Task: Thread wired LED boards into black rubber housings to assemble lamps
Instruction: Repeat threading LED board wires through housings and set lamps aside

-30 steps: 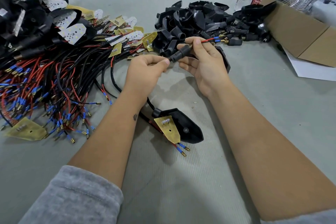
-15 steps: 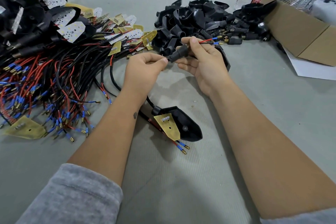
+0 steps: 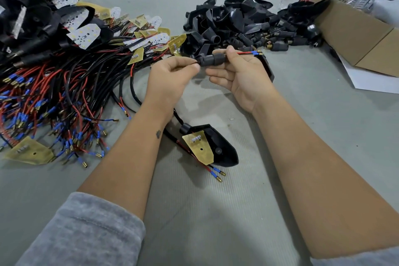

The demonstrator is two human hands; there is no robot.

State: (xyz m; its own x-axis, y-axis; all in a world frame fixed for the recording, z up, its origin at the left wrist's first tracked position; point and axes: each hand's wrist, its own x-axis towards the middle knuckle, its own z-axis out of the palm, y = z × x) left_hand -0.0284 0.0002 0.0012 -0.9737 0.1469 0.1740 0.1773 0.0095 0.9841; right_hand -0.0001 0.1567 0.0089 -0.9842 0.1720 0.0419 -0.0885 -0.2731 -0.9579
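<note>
At mid-frame, just above centre, we hold a black housing [image 3: 212, 60] between both hands, its neck lying nearly level, long axis running left to right. Our right hand [image 3: 239, 77] curls thumb and fingers round the neck, and the wider shell drops behind that palm toward the right. Red and black wires [image 3: 248, 52] with blue, brass-tipped ends come out of the neck's right end, pointing right. Our left hand [image 3: 170, 77] pinches the cable at the neck's left end, thumb and forefinger closed on it.

Below the hands, on the grey table [image 3: 323, 136], lies another housing [image 3: 218, 149], its tip pointing to the lower right, with a yellow board [image 3: 199, 149] on it. A heap of wired boards [image 3: 64, 84] fills the left of the frame; empty housings [image 3: 233, 21] are piled at upper centre. A carton [image 3: 362, 36] sits at upper right.
</note>
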